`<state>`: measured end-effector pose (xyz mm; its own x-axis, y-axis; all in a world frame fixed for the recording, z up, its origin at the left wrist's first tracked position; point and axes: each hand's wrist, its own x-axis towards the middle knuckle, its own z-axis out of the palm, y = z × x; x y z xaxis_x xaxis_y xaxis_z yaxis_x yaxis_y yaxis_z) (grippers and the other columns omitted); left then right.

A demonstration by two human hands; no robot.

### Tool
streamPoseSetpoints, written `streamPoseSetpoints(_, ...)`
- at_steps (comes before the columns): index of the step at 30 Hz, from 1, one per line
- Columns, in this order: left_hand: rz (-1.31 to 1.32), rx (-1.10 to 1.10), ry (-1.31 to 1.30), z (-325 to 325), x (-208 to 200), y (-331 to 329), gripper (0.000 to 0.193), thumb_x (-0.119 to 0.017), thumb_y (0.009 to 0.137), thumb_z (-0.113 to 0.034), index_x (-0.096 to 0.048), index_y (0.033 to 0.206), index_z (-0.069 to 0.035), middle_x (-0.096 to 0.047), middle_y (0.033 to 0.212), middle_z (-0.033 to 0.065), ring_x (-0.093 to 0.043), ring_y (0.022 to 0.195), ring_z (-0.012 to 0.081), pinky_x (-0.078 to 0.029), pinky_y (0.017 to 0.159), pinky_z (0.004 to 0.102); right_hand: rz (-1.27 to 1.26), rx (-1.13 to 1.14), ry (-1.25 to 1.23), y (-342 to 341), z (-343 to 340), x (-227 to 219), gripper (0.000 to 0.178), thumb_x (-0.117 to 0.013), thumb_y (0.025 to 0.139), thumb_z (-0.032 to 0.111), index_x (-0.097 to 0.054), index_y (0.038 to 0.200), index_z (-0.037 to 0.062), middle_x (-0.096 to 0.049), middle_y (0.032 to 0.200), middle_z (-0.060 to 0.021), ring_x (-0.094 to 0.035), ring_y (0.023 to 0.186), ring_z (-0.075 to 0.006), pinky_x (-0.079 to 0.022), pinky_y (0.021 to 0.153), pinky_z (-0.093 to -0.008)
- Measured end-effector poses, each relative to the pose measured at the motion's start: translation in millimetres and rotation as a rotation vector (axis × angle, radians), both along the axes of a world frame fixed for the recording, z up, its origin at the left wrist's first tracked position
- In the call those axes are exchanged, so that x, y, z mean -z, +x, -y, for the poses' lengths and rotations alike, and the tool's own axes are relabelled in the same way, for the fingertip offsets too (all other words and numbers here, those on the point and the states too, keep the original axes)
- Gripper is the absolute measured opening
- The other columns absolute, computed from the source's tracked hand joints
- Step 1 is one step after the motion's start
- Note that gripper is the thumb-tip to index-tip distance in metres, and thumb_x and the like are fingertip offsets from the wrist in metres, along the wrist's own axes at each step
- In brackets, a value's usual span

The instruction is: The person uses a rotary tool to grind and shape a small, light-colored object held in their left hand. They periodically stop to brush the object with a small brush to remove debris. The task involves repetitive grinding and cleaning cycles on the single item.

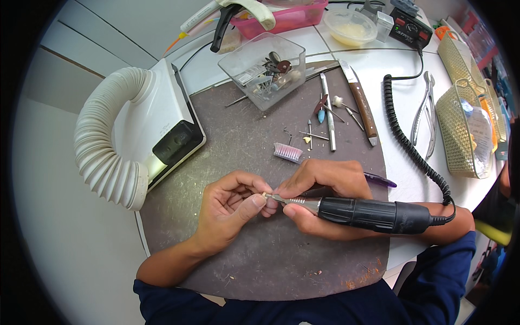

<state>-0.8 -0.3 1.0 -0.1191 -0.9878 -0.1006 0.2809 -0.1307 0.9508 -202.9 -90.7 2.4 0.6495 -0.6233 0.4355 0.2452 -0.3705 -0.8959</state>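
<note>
Between the thumb and fingers of my left hand [227, 208] is a tiny cream-coloured piece [264, 195], mostly covered by the fingertips; its exact kind is too small to make out. My right hand [333, 181] is closed around a black and silver rotary handpiece [374, 215]. The handpiece lies nearly level, its narrow tip pointing left and meeting or almost meeting the piece. Both hands touch at the fingertips above a worn brown mat [303, 260]. Under my right hand lies a brush with pink and white bristles [288, 152], its purple handle end [380, 180] showing beyond the hand.
A white unit with a ribbed hose [108, 141] stands left. Behind are a clear bin of small tools [262, 73] and a pink tray [287, 21]. A wooden-handled knife [362, 105], several burs, pliers [424, 116], a coiled cord [407, 143] and woven baskets [460, 127] are right.
</note>
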Motion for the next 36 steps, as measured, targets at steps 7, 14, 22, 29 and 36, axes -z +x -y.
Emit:
streamPoseSetpoints(7,0.020,0.020,-0.001,0.4,-0.6,1.3,0.015,-0.056,0.094,-0.002,-0.056,0.108,0.004,-0.065,0.095,0.0127,-0.065,0.087,0.0148,-0.054,0.079,0.0275,0.001,0.004,-0.002,-0.1,-0.2,-0.8,0.009,-0.067,0.078,0.002,-0.064,0.086,-0.0016,-0.068,0.077,-0.0108,-0.070,0.070,-0.0175,-0.055,0.063,-0.0269)
streamPoseSetpoints(14,0.008,0.009,0.010,0.4,-1.2,0.9,0.015,-0.057,0.094,-0.003,-0.056,0.108,0.004,-0.065,0.095,0.0127,-0.065,0.087,0.0146,-0.054,0.079,0.0274,0.001,0.008,-0.019,0.2,0.0,0.6,0.011,-0.068,0.077,0.003,-0.064,0.086,-0.0016,-0.068,0.077,-0.0107,-0.070,0.070,-0.0185,-0.055,0.062,-0.0272)
streamPoseSetpoints(22,-0.012,-0.005,0.019,0.1,1.1,2.2,0.016,-0.057,0.094,-0.003,-0.055,0.108,0.004,-0.066,0.095,0.0132,-0.065,0.087,0.0148,-0.054,0.079,0.0273,0.073,0.021,-0.046,0.7,1.0,5.0,0.012,-0.066,0.078,0.002,-0.064,0.088,-0.0016,-0.068,0.079,-0.0111,-0.069,0.070,-0.0196,-0.054,0.061,-0.0274)
streamPoseSetpoints(29,-0.008,-0.003,0.016,-0.3,1.1,1.5,0.015,-0.057,0.094,-0.003,-0.056,0.107,0.003,-0.066,0.094,0.0126,-0.065,0.087,0.0147,-0.054,0.079,0.0274,0.022,0.010,-0.070,-0.5,0.1,1.4,0.012,-0.067,0.078,0.004,-0.064,0.089,-0.0021,-0.068,0.079,-0.0113,-0.070,0.073,-0.0207,-0.056,0.065,-0.0284)
streamPoseSetpoints(36,0.006,-0.038,-0.033,-1.2,4.2,0.0,0.014,-0.057,0.094,-0.003,-0.056,0.107,0.002,-0.065,0.095,0.0121,-0.064,0.087,0.0139,-0.053,0.080,0.0271,0.013,0.028,-0.051,-3.9,-2.7,0.1,0.013,-0.067,0.080,0.006,-0.063,0.089,-0.0028,-0.068,0.080,-0.0127,-0.071,0.076,-0.0212,-0.057,0.066,-0.0291)
